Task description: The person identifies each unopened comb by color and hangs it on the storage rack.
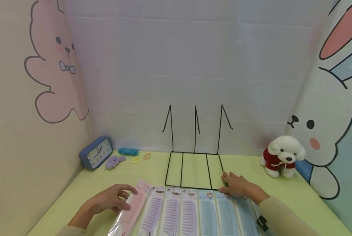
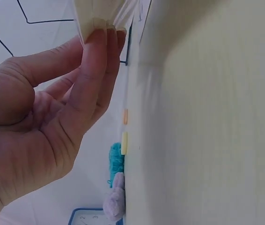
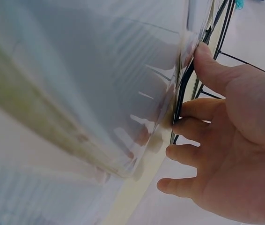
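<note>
In the head view my left hand (image 1: 112, 198) pinches the edge of a pink comb (image 1: 133, 205) in a clear plastic sleeve, tilted at the left end of a row. The left wrist view shows thumb and fingertips together on the sleeve's clear edge. Beside it lie several packaged purple combs (image 1: 171, 213) and several packaged blue combs (image 1: 208, 214). Behind the row a black wire rack (image 1: 195, 137) with three upright hooks lies on its base. My right hand (image 1: 238, 185) holds its front right corner, thumb and fingertips against the wire, partly over the blue packages.
At the back left are a blue clock (image 1: 96, 154), a purple plush clip (image 1: 114, 162), a blue hair tie bundle (image 1: 128, 151), a yellow ring (image 1: 135, 160) and an orange ring (image 1: 147, 156). A white toy dog (image 1: 283, 155) sits at the right. Printed curtains surround the table.
</note>
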Demonstrator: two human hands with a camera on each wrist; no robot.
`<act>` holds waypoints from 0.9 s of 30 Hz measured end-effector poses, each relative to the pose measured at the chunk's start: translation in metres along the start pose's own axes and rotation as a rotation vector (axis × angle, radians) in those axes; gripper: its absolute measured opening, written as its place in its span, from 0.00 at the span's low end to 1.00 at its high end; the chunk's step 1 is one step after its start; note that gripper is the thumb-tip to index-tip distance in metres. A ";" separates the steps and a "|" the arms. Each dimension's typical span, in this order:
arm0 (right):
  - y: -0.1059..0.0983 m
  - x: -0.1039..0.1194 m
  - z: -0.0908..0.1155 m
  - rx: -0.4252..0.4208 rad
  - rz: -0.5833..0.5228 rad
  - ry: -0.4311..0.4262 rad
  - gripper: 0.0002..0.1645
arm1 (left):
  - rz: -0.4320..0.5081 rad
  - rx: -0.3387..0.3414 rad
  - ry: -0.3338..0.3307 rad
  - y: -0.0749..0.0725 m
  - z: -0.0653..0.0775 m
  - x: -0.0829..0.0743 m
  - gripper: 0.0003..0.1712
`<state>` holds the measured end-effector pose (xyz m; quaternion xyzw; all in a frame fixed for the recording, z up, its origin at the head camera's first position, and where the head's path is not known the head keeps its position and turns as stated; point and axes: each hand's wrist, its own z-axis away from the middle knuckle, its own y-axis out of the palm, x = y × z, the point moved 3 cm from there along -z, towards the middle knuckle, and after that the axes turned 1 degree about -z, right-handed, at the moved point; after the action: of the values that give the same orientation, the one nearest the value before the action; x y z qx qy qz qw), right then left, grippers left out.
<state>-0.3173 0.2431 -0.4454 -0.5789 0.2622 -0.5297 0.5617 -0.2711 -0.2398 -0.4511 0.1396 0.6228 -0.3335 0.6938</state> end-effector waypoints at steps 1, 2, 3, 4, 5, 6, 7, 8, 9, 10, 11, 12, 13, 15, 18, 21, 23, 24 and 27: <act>0.001 0.000 -0.002 0.003 0.001 -0.001 0.44 | -0.001 -0.005 0.009 -0.001 0.002 -0.002 0.32; 0.001 0.001 -0.003 0.005 0.002 -0.002 0.44 | -0.002 -0.014 0.023 -0.002 0.003 -0.004 0.33; 0.002 0.002 -0.004 0.007 0.000 -0.002 0.44 | -0.008 -0.023 0.036 -0.002 0.005 -0.007 0.35; 0.002 0.002 -0.004 0.009 -0.001 -0.004 0.43 | -0.015 -0.034 0.049 -0.003 0.006 -0.010 0.36; 0.002 0.003 -0.005 0.011 0.000 -0.005 0.43 | -0.025 -0.050 0.065 -0.003 0.006 -0.014 0.38; 0.001 0.004 -0.005 0.012 0.000 -0.007 0.43 | -0.041 -0.065 0.087 -0.002 0.007 -0.018 0.39; 0.001 0.004 -0.005 0.011 0.002 -0.008 0.43 | -0.063 -0.084 0.110 -0.001 0.007 -0.024 0.40; 0.000 0.005 -0.005 0.012 0.000 -0.008 0.43 | -0.083 -0.101 0.131 0.001 0.006 -0.029 0.40; -0.001 0.005 -0.004 0.013 -0.002 -0.006 0.43 | -0.111 -0.116 0.149 0.003 0.005 -0.035 0.39; -0.002 0.005 -0.004 0.013 0.000 -0.005 0.43 | -0.135 -0.129 0.170 0.006 0.004 -0.042 0.39; -0.003 0.005 -0.003 0.013 0.002 -0.004 0.43 | -0.160 -0.144 0.193 0.008 0.003 -0.049 0.38; -0.004 0.005 -0.003 0.013 0.004 -0.003 0.43 | -0.183 -0.158 0.214 0.011 0.002 -0.056 0.38; -0.005 0.004 -0.001 0.014 0.005 -0.001 0.42 | -0.198 -0.173 0.234 0.013 0.000 -0.063 0.37; -0.006 0.003 0.000 0.017 0.009 -0.009 0.42 | -0.229 -0.211 0.276 0.017 -0.001 -0.076 0.37; -0.006 0.003 0.001 0.020 0.012 -0.025 0.43 | -0.218 -0.251 0.347 0.019 -0.002 -0.093 0.38; -0.005 0.004 0.000 0.018 0.013 -0.025 0.43 | -0.194 -0.256 0.409 0.022 -0.003 -0.106 0.38; -0.005 0.003 0.000 0.018 0.009 -0.013 0.44 | -0.182 -0.246 0.442 0.024 -0.004 -0.113 0.37; -0.004 0.003 0.000 0.020 0.009 -0.010 0.44 | -0.180 -0.244 0.455 0.026 -0.004 -0.116 0.37; -0.004 0.003 -0.001 0.026 0.010 -0.004 0.44 | -0.187 -0.242 0.491 0.030 -0.004 -0.123 0.37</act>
<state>-0.3187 0.2407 -0.4412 -0.5712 0.2569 -0.5290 0.5726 -0.2553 -0.1799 -0.3404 0.0742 0.8175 -0.2757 0.5002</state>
